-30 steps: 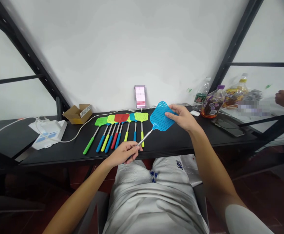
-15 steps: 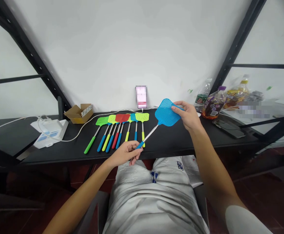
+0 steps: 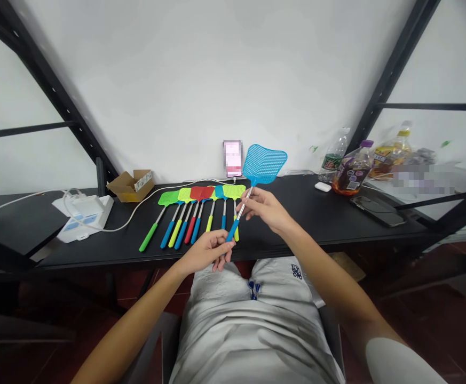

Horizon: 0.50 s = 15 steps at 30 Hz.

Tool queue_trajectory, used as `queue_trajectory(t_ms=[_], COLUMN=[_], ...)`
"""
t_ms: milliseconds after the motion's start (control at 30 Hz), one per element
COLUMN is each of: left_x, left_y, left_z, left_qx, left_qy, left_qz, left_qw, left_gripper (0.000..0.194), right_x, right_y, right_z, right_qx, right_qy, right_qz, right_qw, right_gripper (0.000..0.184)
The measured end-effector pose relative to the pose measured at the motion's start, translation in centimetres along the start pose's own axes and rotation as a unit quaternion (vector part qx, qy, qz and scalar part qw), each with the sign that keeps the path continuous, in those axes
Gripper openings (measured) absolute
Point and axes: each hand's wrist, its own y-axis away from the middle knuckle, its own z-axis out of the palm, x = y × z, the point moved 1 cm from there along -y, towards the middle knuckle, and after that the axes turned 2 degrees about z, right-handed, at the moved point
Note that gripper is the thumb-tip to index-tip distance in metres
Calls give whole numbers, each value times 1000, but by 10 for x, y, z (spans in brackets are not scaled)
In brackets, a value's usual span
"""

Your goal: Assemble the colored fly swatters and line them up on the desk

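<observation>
A blue fly swatter (image 3: 265, 164) is held above the table's front part, its perforated head up and tilted to the right. My left hand (image 3: 212, 248) is closed on the lower end of its blue handle. With fingers around the metal shaft just under the head, my right hand (image 3: 268, 209) is closed too. Several other swatters lie side by side on the table, heads toward the wall: a green one (image 3: 148, 237) at the left end, then blue, yellow and red handles such as the red handle (image 3: 190, 230). The rightmost yellow swatter (image 3: 234, 191) lies partly behind my hands.
A phone (image 3: 233, 158) leans on the wall, its white cable running left. An open cardboard box (image 3: 131, 186) and a white case (image 3: 86, 220) stand left. Bottles, including a purple-capped bottle (image 3: 352, 170), a white earbud case (image 3: 323, 186) and a dark phone (image 3: 378, 211) are right.
My right hand has slid from the swatter's head down and left to its shaft. The swatter has swung more upright, its head now higher and further left. My left hand stays at the handle.
</observation>
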Motion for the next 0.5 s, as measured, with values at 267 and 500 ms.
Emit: queue_trajectory(t_ms=[267,500], left_x=[-1,4], left_y=[2,4], left_z=[0,0], left_qx=[-5,-19], left_qy=[-59,-59], left_qz=[-7,5], left_qw=[998,998], left_gripper=[31,28], right_x=[3,14], right_y=[-12,-16], right_z=[-66,-150], right_qx=[144,174], right_qy=[175,611], right_qz=[11,207], right_qw=[974,744], right_gripper=[30,28])
